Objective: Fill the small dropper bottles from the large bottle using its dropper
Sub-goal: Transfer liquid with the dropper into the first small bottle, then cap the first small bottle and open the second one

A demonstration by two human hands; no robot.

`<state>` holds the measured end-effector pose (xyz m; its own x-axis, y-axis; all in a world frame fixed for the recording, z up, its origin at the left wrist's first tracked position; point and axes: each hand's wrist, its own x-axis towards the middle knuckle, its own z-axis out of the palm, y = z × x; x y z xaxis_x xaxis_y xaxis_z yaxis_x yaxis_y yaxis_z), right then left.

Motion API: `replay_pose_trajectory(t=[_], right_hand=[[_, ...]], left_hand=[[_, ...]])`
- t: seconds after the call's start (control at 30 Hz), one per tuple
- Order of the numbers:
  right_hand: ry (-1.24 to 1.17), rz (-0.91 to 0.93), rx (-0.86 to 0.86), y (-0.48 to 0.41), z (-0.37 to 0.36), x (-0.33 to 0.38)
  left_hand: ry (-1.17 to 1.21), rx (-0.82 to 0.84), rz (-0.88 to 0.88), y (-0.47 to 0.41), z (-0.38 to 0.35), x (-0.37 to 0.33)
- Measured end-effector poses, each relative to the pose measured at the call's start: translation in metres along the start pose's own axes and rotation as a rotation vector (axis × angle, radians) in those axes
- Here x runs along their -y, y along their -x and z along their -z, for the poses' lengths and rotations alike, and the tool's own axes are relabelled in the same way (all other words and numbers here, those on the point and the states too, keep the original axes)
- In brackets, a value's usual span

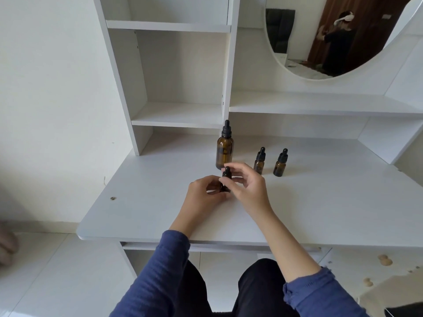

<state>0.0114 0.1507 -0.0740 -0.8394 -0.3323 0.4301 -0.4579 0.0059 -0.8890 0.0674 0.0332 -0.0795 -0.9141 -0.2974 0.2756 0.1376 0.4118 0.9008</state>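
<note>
A small amber dropper bottle (225, 184) with a black cap stands on the white desk (142, 202) between my hands. My left hand (206, 191) grips its body. The fingertips of my right hand (248, 186) pinch its black dropper cap. Just behind it stands the large amber bottle (224, 149), upright, with its black dropper screwed on. Two more small amber dropper bottles (259, 161) (280, 164) stand capped to the right of the large one.
White shelf compartments (180, 115) rise at the back of the desk, with a long shelf (320, 104) and a round mirror (332, 37) to the right. The desk's front edge (206, 240) lies above my knees.
</note>
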Motion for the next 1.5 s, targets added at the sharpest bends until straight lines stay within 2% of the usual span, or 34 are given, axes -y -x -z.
replay_pose_trajectory(t=[0.1, 0.3, 0.5, 0.67, 1.03, 1.5], right_hand=[[0.077, 0.041, -0.016, 0.0, 0.0, -0.001], [-0.083, 0.032, 0.056, 0.005, 0.004, -0.003], [0.021, 0.082, -0.034, 0.004, 0.001, -0.003], [0.014, 0.104, 0.046, 0.006, 0.001, -0.002], [0.094, 0.113, -0.049, 0.002, -0.001, -0.006], [0.29, 0.252, -0.129, 0.002, -0.006, -0.009]], left_hand=[[-0.016, 0.013, -0.012, 0.0, 0.0, 0.001], [0.038, 0.026, 0.052, -0.001, -0.001, 0.003], [0.005, 0.023, 0.022, 0.001, 0.0, 0.0], [0.01, 0.029, 0.029, 0.001, 0.0, 0.0], [-0.037, 0.011, -0.001, 0.002, 0.0, -0.001], [-0.075, -0.007, -0.038, 0.005, -0.002, -0.003]])
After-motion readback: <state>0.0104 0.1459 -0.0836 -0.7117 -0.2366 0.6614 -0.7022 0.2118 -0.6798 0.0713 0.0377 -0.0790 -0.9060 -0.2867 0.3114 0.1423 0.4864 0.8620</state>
